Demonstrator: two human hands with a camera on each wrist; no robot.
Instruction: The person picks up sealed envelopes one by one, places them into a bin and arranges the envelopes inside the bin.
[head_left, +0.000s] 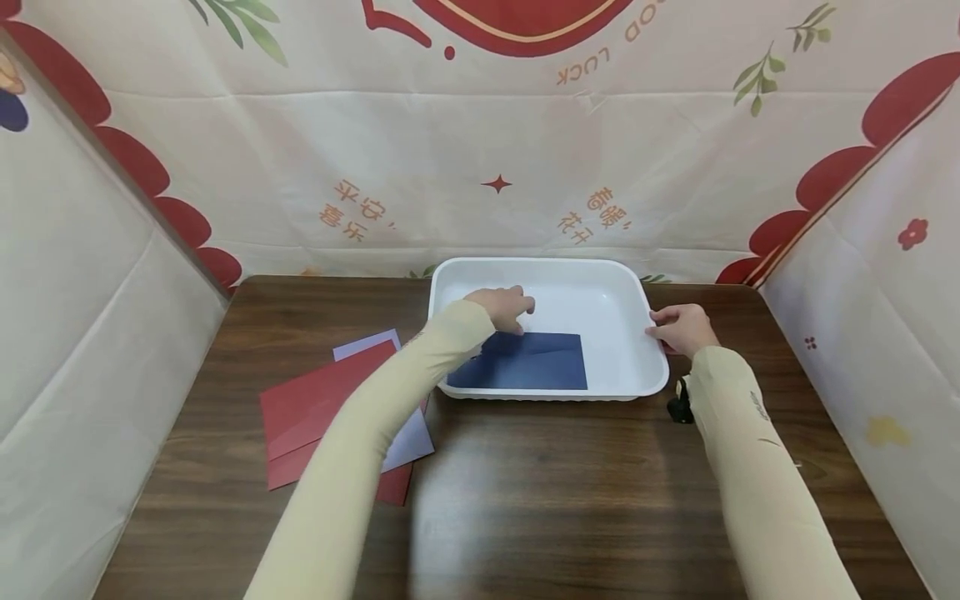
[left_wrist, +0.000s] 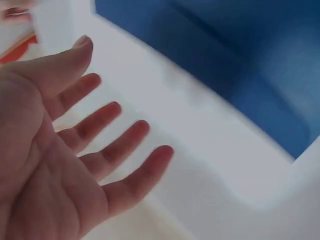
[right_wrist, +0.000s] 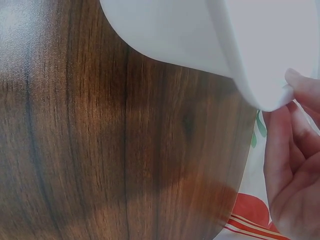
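Observation:
A white plastic tray [head_left: 615,333] stands at the back of the table, and a dark blue envelope [head_left: 540,367] lies flat in its front left part. Above the envelope's far edge hovers my left hand [head_left: 501,307], fingers loosely bent and spread, holding nothing. In the left wrist view the palm of that hand [left_wrist: 55,150] shows beside the blue envelope [left_wrist: 225,65], apart from it. My right hand [head_left: 682,328] pinches the tray's right rim between thumb and fingers; the right wrist view shows the hand [right_wrist: 295,150] gripping the white rim [right_wrist: 240,85].
Left of the tray, red envelopes [head_left: 315,408] and a lavender envelope [head_left: 411,440] overlap in a loose pile, partly covered by my left sleeve. The dark wooden table [head_left: 555,500] is bounded by a printed white cloth [head_left: 465,142] behind and at both sides.

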